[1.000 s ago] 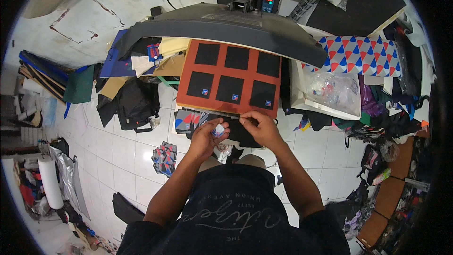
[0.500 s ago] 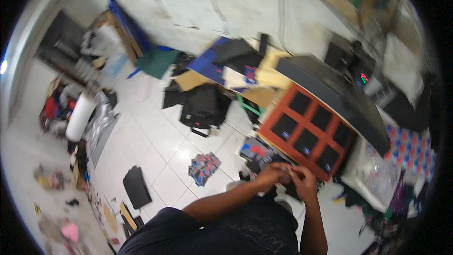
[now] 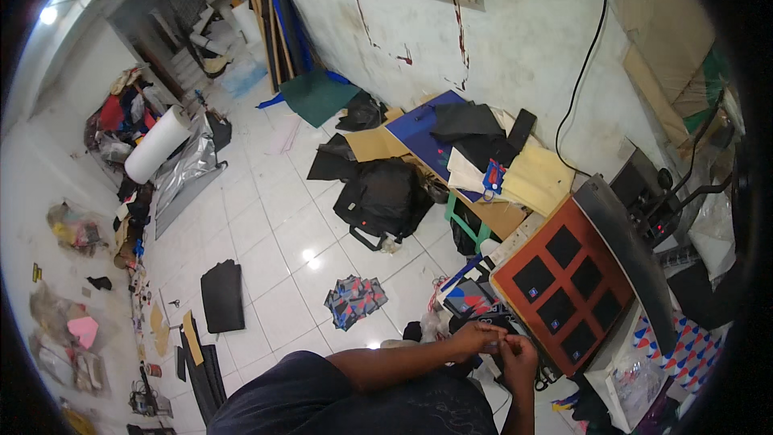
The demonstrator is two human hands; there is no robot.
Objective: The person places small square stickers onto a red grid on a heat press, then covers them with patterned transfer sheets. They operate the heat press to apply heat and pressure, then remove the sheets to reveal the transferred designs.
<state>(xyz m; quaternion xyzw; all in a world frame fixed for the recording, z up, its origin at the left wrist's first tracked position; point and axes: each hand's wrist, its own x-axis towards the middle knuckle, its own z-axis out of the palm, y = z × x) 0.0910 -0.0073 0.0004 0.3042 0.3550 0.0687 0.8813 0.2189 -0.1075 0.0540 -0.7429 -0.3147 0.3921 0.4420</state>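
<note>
My left hand (image 3: 473, 341) and my right hand (image 3: 518, 356) meet in front of my body, fingertips pinched close together. Whatever lies between the fingers is too small to make out. Just beyond and to the right is a press machine with an orange-red pad (image 3: 544, 300), on which several black squares (image 3: 555, 308) lie in rows. Its dark curved upper plate (image 3: 624, 250) stands raised along the right side. A patterned grey, red and blue piece (image 3: 469, 298) lies beside the pad's left corner, close to my left hand.
A pile of patterned pieces (image 3: 355, 301) and a folded black sheet (image 3: 221, 296) lie on the tiled floor. Farther off are a black bag (image 3: 383, 200) and a table with yellow sheets (image 3: 541, 177). A white roll (image 3: 158, 145) leans at the left; patterned sheeting (image 3: 684, 354) is at the right.
My view has swung, so the room appears shifted and sharper. Both hands stay pinched together near the press and sit slightly lower in the picture. The black squares remain on the pad.
</note>
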